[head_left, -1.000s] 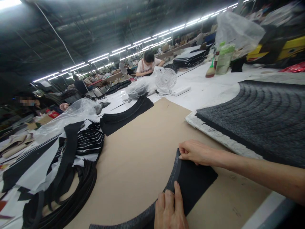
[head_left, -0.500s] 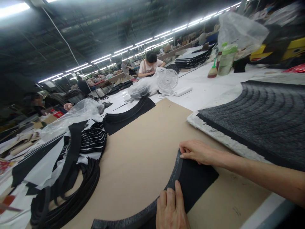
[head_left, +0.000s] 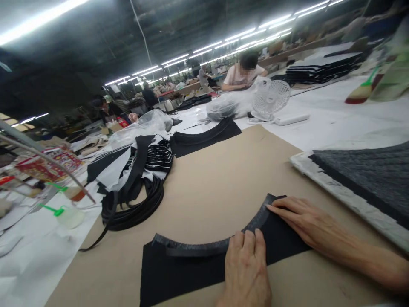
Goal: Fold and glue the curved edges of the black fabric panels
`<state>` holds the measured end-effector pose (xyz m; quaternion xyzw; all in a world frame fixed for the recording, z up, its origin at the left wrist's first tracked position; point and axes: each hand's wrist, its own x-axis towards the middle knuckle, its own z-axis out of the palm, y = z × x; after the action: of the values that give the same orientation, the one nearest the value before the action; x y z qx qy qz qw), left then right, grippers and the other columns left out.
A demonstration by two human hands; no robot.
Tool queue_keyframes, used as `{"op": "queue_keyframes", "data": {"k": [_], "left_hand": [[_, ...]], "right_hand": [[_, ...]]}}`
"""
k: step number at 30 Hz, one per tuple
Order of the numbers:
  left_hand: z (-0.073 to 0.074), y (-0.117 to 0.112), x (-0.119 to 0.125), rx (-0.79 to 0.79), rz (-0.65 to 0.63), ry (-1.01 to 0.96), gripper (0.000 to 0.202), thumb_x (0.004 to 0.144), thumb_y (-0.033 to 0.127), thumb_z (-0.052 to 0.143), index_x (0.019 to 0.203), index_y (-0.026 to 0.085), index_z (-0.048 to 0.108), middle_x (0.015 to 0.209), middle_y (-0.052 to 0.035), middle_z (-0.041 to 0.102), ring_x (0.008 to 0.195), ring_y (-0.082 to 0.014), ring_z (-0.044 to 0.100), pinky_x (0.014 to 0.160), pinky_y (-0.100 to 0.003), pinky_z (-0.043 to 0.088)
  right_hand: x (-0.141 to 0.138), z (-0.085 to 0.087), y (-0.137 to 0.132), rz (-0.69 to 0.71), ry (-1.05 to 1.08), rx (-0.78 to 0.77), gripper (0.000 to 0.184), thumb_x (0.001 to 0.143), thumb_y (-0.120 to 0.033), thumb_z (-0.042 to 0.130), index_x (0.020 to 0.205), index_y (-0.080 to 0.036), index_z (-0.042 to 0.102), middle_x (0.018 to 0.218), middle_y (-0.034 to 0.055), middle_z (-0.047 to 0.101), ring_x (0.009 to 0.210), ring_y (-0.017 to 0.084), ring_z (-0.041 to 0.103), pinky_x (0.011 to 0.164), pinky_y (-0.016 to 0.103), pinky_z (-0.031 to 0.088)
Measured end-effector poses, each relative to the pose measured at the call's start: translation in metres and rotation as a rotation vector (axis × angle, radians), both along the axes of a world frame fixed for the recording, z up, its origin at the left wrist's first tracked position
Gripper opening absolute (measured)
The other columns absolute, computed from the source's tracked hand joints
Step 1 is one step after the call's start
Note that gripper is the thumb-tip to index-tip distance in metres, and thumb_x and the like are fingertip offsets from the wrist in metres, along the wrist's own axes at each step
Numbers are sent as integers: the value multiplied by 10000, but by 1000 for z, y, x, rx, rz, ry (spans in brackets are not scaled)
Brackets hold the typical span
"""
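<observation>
A curved black fabric piece [head_left: 179, 270] lies on a brown cardboard sheet [head_left: 223, 179], with a grey ribbed strip [head_left: 204, 246] folded along its curved upper edge. My left hand [head_left: 246, 270] lies flat, fingers together and stretched out, pressing the strip near its middle. My right hand [head_left: 303, 224] lies flat on the right end of the piece, fingers extended toward the strip's end.
A coil of black strips [head_left: 134, 209] and striped fabric [head_left: 158, 155] lie at the left. A stack of curved black pieces [head_left: 204, 138] sits beyond. A grey textured mat on a white board [head_left: 367, 179] is at right. A white fan [head_left: 271, 100], plastic bags, bottles and seated workers are farther off.
The view has swung left and down, showing the whole curved piece. My left hand has shifted up onto the strip and my right hand now lies flatter on the piece's right end.
</observation>
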<state>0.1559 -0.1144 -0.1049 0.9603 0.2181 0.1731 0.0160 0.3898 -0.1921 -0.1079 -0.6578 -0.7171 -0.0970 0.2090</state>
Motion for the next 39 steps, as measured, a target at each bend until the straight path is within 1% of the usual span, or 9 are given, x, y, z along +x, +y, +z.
{"op": "queue_keyframes", "data": {"k": [4,11,15,19,23,27,31,34,39], "left_hand": [[8,0,-1,-76,-4,70,424,925,188,492,1346,140,519,1093,-61,635,952,-227,542,866,-344,469],[8,-1,-1,-112,5,63,419,942,219,464,1353,144,505,1136,-69,631,995,-235,541,892,-361,461],[5,-2,-1,-114,16,25,416,919,185,476,1331,146,520,1123,-67,632,1006,-241,541,906,-369,457],[10,-3,-1,-137,14,29,393,928,170,446,1312,138,522,1093,-67,633,983,-233,550,887,-369,474],[20,-6,-4,-210,2,48,349,940,210,429,1261,142,546,1093,-72,627,994,-242,559,874,-376,498],[29,-12,-10,-345,15,-19,452,887,203,483,1339,176,482,1144,-75,611,1025,-254,554,919,-395,497],[38,-11,-31,-438,28,-196,385,908,162,453,1272,252,541,1155,-32,620,1015,-205,560,931,-343,484],[48,6,-62,-410,111,-335,337,943,139,404,1186,263,602,1134,-31,636,1021,-195,559,923,-351,470],[67,49,-112,-401,301,-208,257,924,136,491,1118,216,642,1079,-49,667,1057,-237,555,960,-437,426]], "right_hand": [[3,-7,-2,-5,-105,0,431,913,-106,411,1285,-217,599,1200,83,646,1094,230,596,946,399,462],[-9,6,-3,-2,-150,3,500,890,-56,379,1331,-209,558,1295,75,623,1182,201,579,1097,465,359],[-30,14,-10,56,-138,-50,450,955,-172,431,1391,-243,511,1338,61,604,1217,201,565,1097,451,381],[-37,6,-16,105,-164,-75,420,960,-236,471,1375,-251,528,1322,52,618,1193,204,586,1069,445,418],[-28,-3,-15,177,-292,22,404,894,-138,440,1246,-234,613,1212,49,674,1079,224,644,1018,493,425],[-35,3,-8,209,-290,166,464,805,-109,458,1219,-232,627,1177,65,687,1021,258,652,956,479,447],[-62,22,2,278,-229,210,484,779,-89,462,1221,-203,622,1159,72,696,1000,235,649,866,385,511],[-82,31,6,284,-182,166,486,791,-66,447,1220,-202,628,1131,74,700,971,215,655,817,347,540],[-111,31,13,283,-54,37,521,825,-22,411,1263,-223,611,1151,72,678,996,190,633,862,333,526]]}}
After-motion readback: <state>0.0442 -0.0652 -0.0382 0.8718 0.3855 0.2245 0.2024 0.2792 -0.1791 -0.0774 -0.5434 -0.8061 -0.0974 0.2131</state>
